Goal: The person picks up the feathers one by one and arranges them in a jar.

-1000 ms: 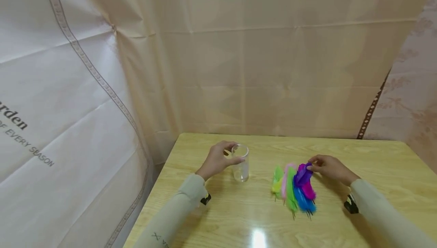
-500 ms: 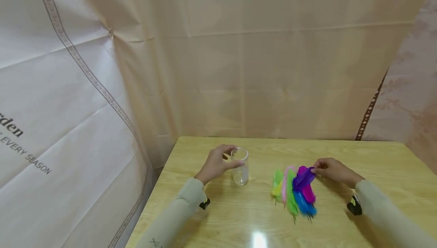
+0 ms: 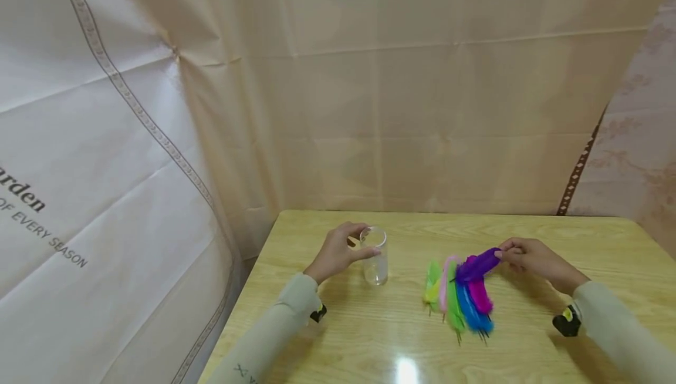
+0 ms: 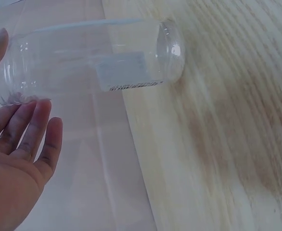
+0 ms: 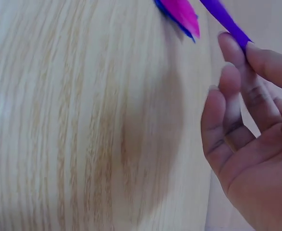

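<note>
My left hand (image 3: 338, 252) grips a clear plastic jar (image 3: 376, 266) near its open mouth, thumb on one side and fingers on the other. The jar stands upright on the table; a label with a barcode (image 4: 124, 71) shows on its wall in the left wrist view. Between thumb and index finger, my right hand (image 3: 538, 259) pinches one end of a purple feather (image 3: 477, 265). The other end of that feather overlaps a row of feathers: a magenta feather (image 3: 480, 296), a blue feather (image 3: 470, 307), green, pink and yellow ones, with dark quills toward me.
The pale wooden table (image 3: 369, 337) has its far edge against a beige cloth backdrop (image 3: 412, 137). A white printed cloth (image 3: 105, 196) hangs at the left, close to the table's side. Dark wrist cameras sit at both cuffs.
My right hand has moved to the right, drawing the purple feather's tip with it, so the feather now slants across the others. The left hand stays on the jar.
</note>
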`<state>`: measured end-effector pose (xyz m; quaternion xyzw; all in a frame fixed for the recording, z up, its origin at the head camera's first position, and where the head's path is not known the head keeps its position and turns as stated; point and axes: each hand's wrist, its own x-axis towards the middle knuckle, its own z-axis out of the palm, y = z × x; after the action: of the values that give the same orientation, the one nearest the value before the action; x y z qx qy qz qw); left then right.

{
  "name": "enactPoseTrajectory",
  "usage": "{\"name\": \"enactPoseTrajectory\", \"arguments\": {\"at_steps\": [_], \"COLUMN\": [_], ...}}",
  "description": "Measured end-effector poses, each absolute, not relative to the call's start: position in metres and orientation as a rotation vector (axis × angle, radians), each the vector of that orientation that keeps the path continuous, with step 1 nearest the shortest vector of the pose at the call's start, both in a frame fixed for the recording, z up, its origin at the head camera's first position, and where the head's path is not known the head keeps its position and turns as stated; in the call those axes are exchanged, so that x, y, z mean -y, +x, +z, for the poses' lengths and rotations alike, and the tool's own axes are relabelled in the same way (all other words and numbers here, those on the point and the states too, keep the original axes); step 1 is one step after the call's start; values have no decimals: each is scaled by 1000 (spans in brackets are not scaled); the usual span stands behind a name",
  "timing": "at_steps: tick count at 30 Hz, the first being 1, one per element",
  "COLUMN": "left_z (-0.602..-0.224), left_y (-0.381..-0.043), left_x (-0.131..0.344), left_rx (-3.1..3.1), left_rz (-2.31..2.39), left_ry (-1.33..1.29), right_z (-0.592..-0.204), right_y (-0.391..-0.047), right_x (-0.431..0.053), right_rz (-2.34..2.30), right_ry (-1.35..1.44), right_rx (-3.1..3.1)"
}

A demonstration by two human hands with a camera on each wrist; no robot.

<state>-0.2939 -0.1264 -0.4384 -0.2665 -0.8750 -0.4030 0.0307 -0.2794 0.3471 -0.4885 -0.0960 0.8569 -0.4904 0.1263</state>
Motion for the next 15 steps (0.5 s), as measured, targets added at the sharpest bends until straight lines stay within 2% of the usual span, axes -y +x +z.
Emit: {"name": "enactPoseTrajectory", "arguments": {"at_steps": [15], "left_z": [-435], "left_y": [-292], "left_x": [125], "left_rx": [2709], "left_rz": [-1259], "left_ry": [-800], "right_z": [-474], "right_y": [-260], "right_x": [-348], "right_rz": [-1410], "right_ry": [-231], "right_rx": [-2594]}}
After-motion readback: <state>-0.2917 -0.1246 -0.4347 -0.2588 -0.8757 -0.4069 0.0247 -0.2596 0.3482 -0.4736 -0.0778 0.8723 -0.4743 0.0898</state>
